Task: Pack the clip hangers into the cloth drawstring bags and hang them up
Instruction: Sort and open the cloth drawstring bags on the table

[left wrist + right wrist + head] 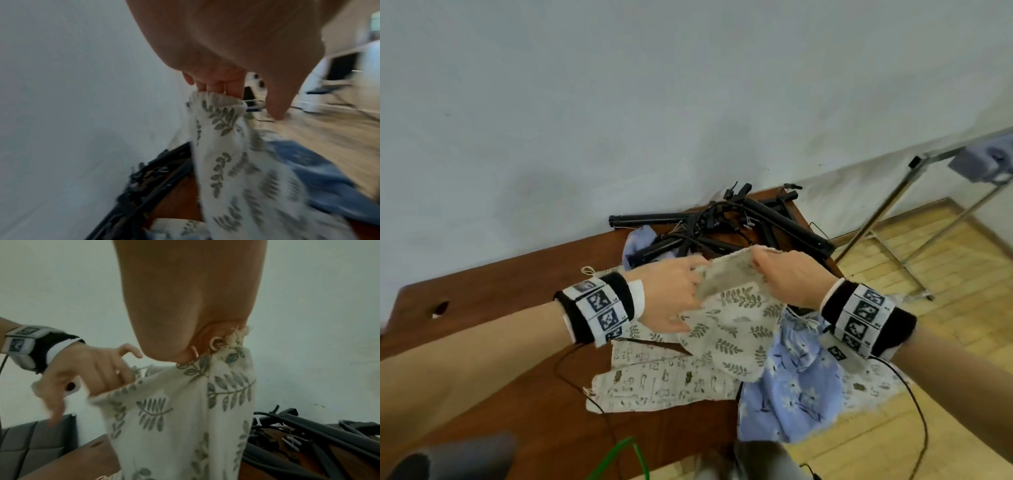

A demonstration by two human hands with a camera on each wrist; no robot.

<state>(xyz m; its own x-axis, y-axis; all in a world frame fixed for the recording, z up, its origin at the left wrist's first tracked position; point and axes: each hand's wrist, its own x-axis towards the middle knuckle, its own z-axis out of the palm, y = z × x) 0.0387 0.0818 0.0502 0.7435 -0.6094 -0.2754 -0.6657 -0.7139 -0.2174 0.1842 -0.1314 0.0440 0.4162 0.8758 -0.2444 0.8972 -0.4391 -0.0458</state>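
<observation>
A cream drawstring bag with a green leaf print (pixel 732 308) is lifted above the brown table (pixel 517 281). My left hand (pixel 674 294) grips one side of its mouth, the rim bunched under the fingers (pixel 216 87). My right hand (pixel 784 274) pinches the opposite side, where the frayed cord end (pixel 236 337) sticks out. The leaf bag (pixel 185 410) hangs down between both hands with its mouth pulled apart. Black clip hangers (pixel 722 226) lie in a tangled heap at the table's far corner, behind the bag.
Other cloth bags lie on the table: a cream one with small figures (pixel 664 380), a blue flowered one (pixel 791 387), another blue one (pixel 640 243) under the hangers. A metal rack (pixel 893 212) stands right on the wooden floor. The wall is close behind.
</observation>
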